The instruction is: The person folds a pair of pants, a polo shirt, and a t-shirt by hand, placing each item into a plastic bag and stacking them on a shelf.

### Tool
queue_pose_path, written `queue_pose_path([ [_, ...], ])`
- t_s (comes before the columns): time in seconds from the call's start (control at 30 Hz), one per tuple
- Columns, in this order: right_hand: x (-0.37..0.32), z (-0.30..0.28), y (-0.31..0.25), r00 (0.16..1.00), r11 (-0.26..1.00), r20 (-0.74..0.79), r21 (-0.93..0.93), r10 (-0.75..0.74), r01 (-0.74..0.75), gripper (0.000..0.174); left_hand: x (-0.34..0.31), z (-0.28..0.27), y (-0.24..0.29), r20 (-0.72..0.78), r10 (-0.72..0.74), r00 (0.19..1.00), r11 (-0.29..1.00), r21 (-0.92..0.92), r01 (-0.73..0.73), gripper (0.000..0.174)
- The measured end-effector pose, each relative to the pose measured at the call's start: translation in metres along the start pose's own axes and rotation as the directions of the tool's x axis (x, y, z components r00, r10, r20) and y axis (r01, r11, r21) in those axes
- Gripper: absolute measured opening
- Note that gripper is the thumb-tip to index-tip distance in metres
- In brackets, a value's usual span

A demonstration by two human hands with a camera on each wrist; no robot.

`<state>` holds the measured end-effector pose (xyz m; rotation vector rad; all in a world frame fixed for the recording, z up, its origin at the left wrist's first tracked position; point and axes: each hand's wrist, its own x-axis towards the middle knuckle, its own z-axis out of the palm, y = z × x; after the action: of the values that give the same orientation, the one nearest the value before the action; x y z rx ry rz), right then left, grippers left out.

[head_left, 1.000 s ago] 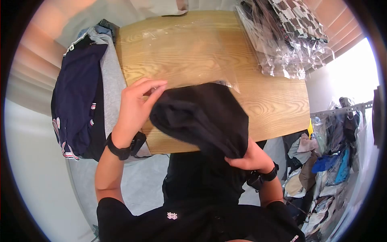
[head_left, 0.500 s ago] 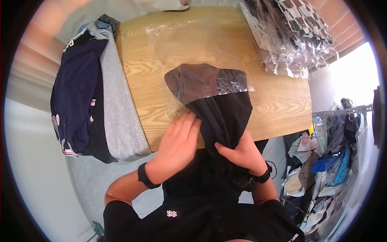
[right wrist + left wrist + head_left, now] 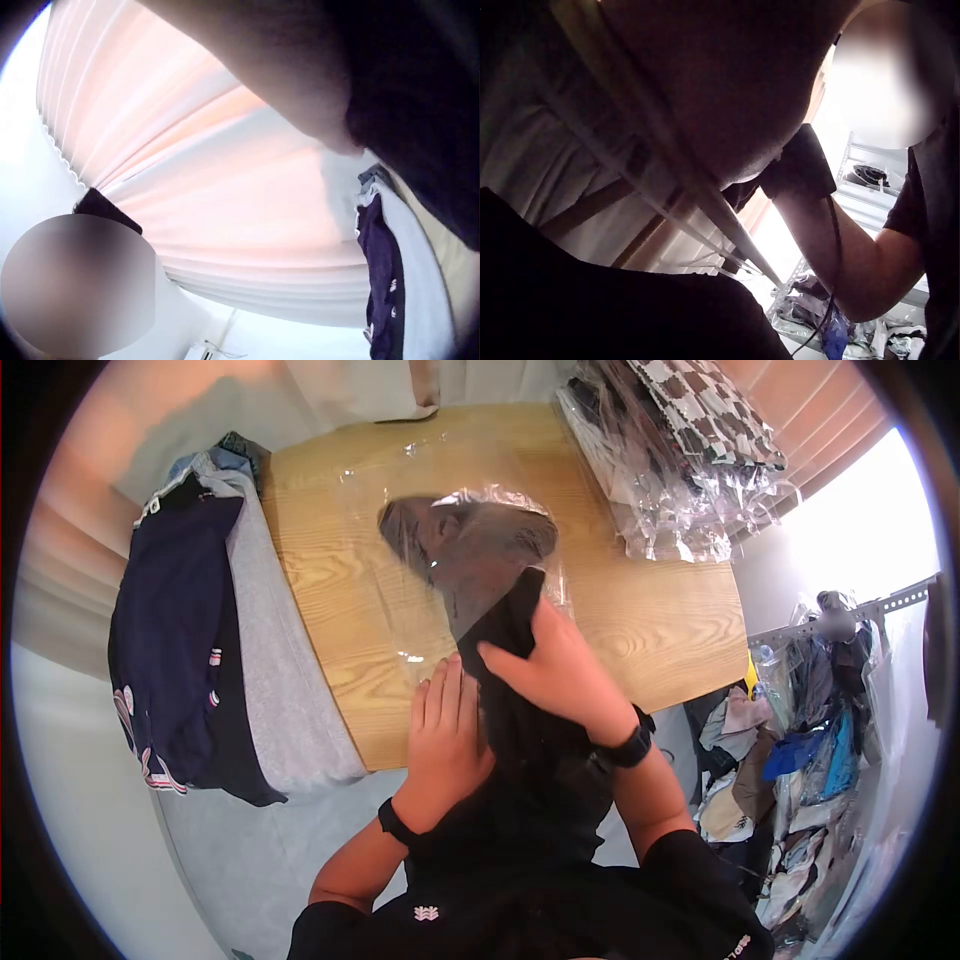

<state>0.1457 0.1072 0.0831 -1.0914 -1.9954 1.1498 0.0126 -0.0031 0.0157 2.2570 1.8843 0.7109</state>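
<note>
1. And we've got a plain black shirt (image 3: 530, 910) with short sleeves (image 3: 700, 868)!
2. On the left chest we spot a small pale emblem (image 3: 427, 913), leafy shapes in rows.
3. Over right, white lettering (image 3: 738, 947), too small for us to read!
4. Both wrists we see in black: left wristband (image 3: 397, 822), right wristband (image 3: 628, 748).
5. And there, from the left wrist view, a dark boxy unit (image 3: 799, 166), thin dark cable (image 3: 835, 247) hanging!

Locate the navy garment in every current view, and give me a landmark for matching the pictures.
Head: the navy garment lies along the left side.
Left wrist: not visible.
Right wrist: the navy garment is at the lower right.
Shared by head and right wrist: the light grey garment, to its right in both.
</note>
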Motion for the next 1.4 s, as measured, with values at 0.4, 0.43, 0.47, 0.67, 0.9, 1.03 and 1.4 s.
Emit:
queue_pose_path([
  [0.4,-0.064,-0.010,0.028,0.694,0.451,0.359,0.560,0.624,-0.695,0.044,-0.025,0.034,-0.020,0.089,-0.063,0.994,0.716,-0.690,0.107,0.052],
  [0.43,-0.073,-0.004,0.032,0.690,0.452,0.356,0.554,0.630,-0.699,0.044,-0.027,0.033,-0.020,0.088,-0.064,0.994,0.709,-0.697,0.107,0.052],
  [0.47,-0.083,0.003,0.041,0.661,0.311,0.344,0.678,0.667,-0.666,0.038,-0.015,0.014,-0.015,0.013,-0.023,1.000,0.774,-0.632,0.025,0.054],
  [0.67,-0.061,-0.002,0.059,0.902,0.793,0.012,0.471,0.432,-0.386,0.029,-0.005,0.008,-0.010,-0.046,0.045,0.998,0.957,-0.285,-0.056,0.055],
  [0.9,-0.032,0.010,0.011,0.793,0.166,0.033,0.972,0.608,-0.168,0.032,-0.005,0.009,-0.010,-0.070,-0.028,0.997,0.971,-0.237,0.010,0.046],
  [1.03,-0.048,0.012,0.021,0.785,0.353,0.083,0.861,0.614,-0.367,0.031,-0.004,0.004,-0.007,-0.043,-0.032,0.999,0.969,-0.245,0.021,0.046],
  [1.4,-0.061,0.019,0.031,0.868,0.449,-0.120,0.884,0.482,-0.127,0.046,-0.006,0.004,-0.014,-0.132,0.015,0.991,0.982,-0.186,-0.039,0.041],
])
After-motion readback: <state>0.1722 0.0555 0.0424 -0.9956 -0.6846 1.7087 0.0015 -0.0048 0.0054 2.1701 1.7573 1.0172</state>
